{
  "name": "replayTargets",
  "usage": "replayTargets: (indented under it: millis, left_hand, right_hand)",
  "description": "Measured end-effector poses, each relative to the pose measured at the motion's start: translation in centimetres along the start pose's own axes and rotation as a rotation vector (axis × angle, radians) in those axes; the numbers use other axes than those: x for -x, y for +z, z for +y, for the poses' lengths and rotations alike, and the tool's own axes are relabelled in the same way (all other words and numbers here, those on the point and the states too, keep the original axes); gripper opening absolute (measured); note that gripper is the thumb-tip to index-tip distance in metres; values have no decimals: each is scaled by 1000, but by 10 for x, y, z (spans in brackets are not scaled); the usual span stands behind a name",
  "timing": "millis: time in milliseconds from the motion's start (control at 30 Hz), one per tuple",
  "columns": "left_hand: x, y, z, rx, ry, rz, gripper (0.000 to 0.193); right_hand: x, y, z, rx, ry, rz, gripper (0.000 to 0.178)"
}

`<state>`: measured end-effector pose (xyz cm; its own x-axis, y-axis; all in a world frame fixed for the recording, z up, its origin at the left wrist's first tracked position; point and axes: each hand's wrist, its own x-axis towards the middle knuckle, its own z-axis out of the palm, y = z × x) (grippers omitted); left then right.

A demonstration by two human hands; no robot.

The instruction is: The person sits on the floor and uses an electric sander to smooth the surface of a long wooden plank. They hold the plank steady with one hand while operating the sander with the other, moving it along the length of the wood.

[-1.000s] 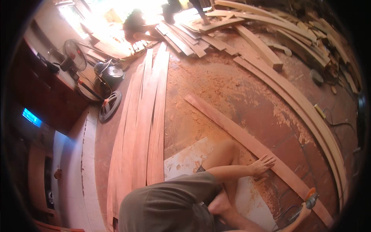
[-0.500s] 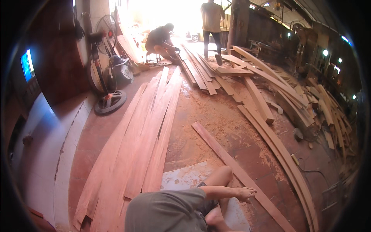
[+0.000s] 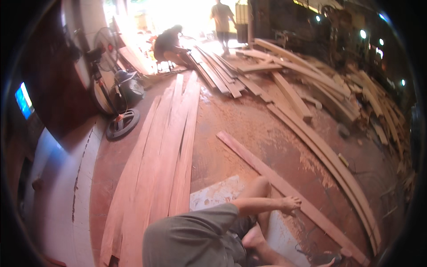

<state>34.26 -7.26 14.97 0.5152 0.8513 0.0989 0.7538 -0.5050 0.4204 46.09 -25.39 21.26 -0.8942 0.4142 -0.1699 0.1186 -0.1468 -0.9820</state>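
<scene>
My left arm, in a grey-green sleeve, reaches across my bent bare legs to the right. At its end my left hand (image 3: pixel 291 204) is open, fingers apart, over or beside the near edge of a long reddish wooden plank (image 3: pixel 275 179); whether it touches the wood I cannot tell. That plank lies slantwise on the floor to my right. By its near end, at the lower right, is a blurred dark object (image 3: pixel 324 259) with what looks like a cord. My right hand cannot be made out clearly at the lower edge.
Long reddish boards (image 3: pixel 155 164) lie side by side on my left. Two bent-looking lengths of timber (image 3: pixel 327 153) run along the right, before a heap of offcuts (image 3: pixel 378 102). A pedestal fan (image 3: pixel 122 123) stands at the left. Ahead, one person (image 3: pixel 167 44) crouches by stacked planks (image 3: pixel 215 71); another (image 3: pixel 222 22) stands.
My view has shifted, and my left hand sits slightly higher and further right. A dark object has come into sight at the lower right. The upright person has walked further off.
</scene>
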Motion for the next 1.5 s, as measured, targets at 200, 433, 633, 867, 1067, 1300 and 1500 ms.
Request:
replayTargets:
  millis: [200, 433, 633, 867, 1067, 1300, 1500]
  left_hand:
    - [-41, 74, -36, -191, -17, -68, 75]
    - [-139, 161, -30, -298, -133, -66, 102]
    - [-177, 148, -5, -5, -70, 101, 103]
    - [-179, 138, -41, -251, 159, 62, 83]
    - [-142, 102, -101, -357, 250, -41, 66]
    - [-57, 24, -239, -122, 172, 96, 90]
    - [-20, -31, -273, -217, -23, -158, 84]
  right_hand:
    - [217, -292, 77, -772, -749, 1134, 42]
    - [206, -283, 74, -908, -665, 1203, 38]
    - [225, -294, 82, -860, -577, 1331, 38]
    - [210, -296, 93, -954, -599, 1292, 41]
    - [204, -278, 79, -851, -506, 1443, 41]
    - [210, -291, 93, -747, -359, 1559, 53]
    - [181, -309, 77, -379, -37, 1505, 35]
